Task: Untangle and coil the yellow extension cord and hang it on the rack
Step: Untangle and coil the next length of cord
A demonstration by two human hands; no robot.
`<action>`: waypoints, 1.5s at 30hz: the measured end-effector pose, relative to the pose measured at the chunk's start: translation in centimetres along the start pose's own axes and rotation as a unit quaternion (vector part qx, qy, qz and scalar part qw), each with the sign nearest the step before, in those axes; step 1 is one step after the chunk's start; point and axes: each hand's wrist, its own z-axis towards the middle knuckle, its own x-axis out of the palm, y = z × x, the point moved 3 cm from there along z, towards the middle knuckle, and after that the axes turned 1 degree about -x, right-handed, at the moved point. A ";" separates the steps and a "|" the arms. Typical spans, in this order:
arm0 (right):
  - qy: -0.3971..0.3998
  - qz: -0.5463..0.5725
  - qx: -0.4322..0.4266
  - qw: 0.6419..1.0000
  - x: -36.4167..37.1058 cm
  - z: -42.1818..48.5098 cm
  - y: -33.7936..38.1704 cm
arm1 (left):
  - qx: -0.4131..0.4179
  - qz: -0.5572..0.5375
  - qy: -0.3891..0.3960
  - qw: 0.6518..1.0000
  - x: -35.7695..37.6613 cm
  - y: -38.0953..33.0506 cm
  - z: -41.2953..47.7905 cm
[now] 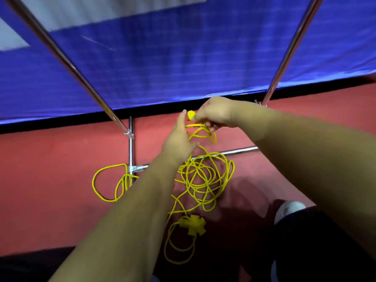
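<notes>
Indoor hall of some kind, red floor (50,180), blue fabric banner (183,58), chrome pipe rack (130,151)

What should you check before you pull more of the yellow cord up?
1. Plug end held: ok. The right hand grips the plug end and a few loops.
2. Other hand free: ok. The left hand is open beside those loops.
3. Cord untangled: not ok. The yellow cord lies in a tangled pile on the floor.
4. Cord clear of rack: not ok. It lies across the rack base.
5. Socket end free: cannot tell. Loops cross beside it.
</notes>
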 end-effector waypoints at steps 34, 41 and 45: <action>-0.175 -0.038 -0.164 0.970 -3.5 -18.1 14.0 | 0.033 -0.022 -0.071 0.997 -22.3 -15.1 -10.0; -0.193 0.057 -0.174 0.964 -4.7 -18.9 13.7 | 0.009 0.157 0.039 0.987 -20.5 -13.9 -10.0; -0.172 0.084 -0.198 0.961 -5.0 -19.8 13.7 | 0.044 0.048 -0.032 0.997 -20.3 -14.0 -9.2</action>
